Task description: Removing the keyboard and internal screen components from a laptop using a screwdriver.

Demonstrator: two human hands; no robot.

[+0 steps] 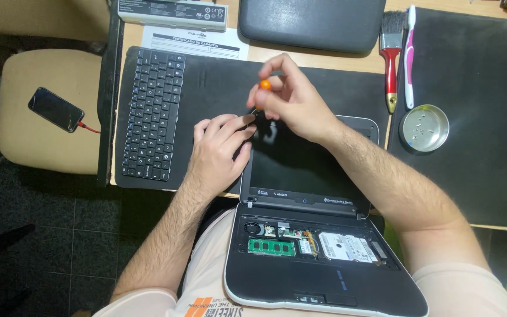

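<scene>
Above the opened black laptop point(306, 170), right hand point(291, 97) pinches orange-capped screwdriver point(264, 85).

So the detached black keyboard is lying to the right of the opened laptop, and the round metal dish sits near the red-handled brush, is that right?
Not quite. The head view shows the detached black keyboard lying to the left of the opened laptop, not the right, beside the left hand. The rest holds: the round metal dish does sit near the red-handled brush.
</scene>
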